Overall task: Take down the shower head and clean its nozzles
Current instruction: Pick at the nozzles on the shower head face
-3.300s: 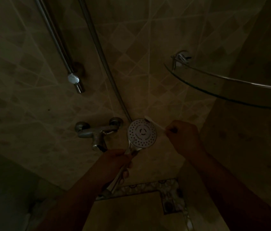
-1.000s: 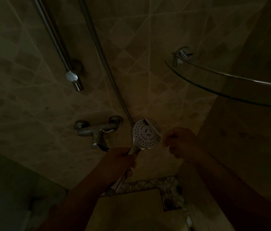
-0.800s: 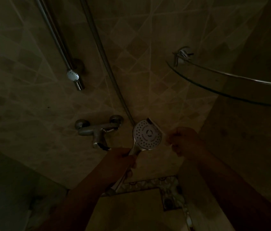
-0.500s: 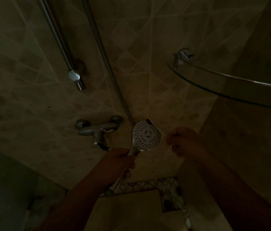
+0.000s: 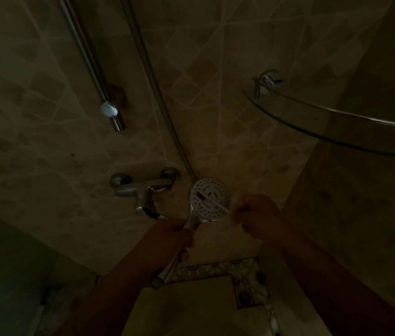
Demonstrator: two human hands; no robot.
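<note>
The round chrome shower head (image 5: 213, 207) is off its holder, its nozzle face turned toward me in the dim light. My left hand (image 5: 171, 235) grips its handle just below the face. My right hand (image 5: 256, 214) is closed around a small white brush (image 5: 212, 201), probably a toothbrush. The brush lies across the nozzle face with its dark bristle end at the left side of the disc. The hose (image 5: 152, 78) runs up the wall from behind the head.
The chrome mixer tap (image 5: 143, 187) sticks out of the tiled wall just left of the head. A slide rail (image 5: 87, 61) ends above it. A glass corner shelf (image 5: 337, 124) juts out at upper right. The floor border and drain (image 5: 246, 295) lie below.
The brush has moved from the upper right rim of the head to lie across the nozzle face, bristles at the left. My left hand keeps the handle in about the same place.
</note>
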